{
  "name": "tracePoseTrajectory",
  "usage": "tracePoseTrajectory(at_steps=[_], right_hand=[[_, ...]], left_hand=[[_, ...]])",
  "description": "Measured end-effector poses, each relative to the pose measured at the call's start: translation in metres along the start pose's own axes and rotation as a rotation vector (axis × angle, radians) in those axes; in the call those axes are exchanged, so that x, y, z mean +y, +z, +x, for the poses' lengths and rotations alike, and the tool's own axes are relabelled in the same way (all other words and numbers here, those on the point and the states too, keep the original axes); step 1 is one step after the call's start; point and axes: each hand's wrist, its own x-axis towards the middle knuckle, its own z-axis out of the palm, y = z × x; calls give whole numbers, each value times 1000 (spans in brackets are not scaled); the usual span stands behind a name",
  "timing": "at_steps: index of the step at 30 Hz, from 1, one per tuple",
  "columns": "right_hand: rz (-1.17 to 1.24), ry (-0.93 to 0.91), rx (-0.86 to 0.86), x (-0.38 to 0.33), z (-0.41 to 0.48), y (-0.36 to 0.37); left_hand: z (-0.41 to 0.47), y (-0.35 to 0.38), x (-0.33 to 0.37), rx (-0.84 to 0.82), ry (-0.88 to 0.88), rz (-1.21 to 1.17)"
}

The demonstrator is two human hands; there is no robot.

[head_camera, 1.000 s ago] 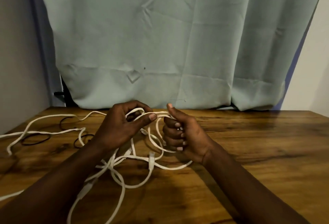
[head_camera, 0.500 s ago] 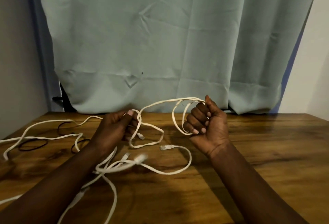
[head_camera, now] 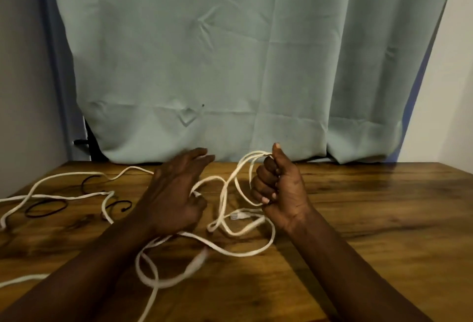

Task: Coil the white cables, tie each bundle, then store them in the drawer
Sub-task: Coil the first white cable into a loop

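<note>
right of centre, the right hand was a fist, thumb up, and it gripped a few loops of the white cable. the loops came out at the top beside the thumb, swung down to the left and ran back in under the little finger. left of centre, the left hand showed its back, fingers stretched forward and a little apart, low over the table. a strand came out from under its thumb side, but whether the thumb pinched it, i could not tell; that spot was blurred. between the two hands the strand curved up, then dropped towards the plug, which lay on the wood just left of the right wrist. the rest of the cable sprawled loose: long runs reached out to the left edge of the frame, a wide bend swept below the wrists in the lower centre, and a blurred loop sat lower still, with one strand running off the bottom edge. at the left, among those runs, lay thin black bands, one a closed ring and the others partly hidden by the cable. behind the table a pale green curtain filled the upper frame, its hem meeting the far edge of the wood.
</note>
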Motion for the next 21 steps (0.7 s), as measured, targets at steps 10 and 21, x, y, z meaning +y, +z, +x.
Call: tracePoseTrajectory(at_steps=[10,21], right_hand=[[-135,46,-24,8,-3,2],[79,285,-304,11,1,4]], left_hand=[[-1,16,42,52,-150,-819],[10,11,54,-19,-451,-1613]])
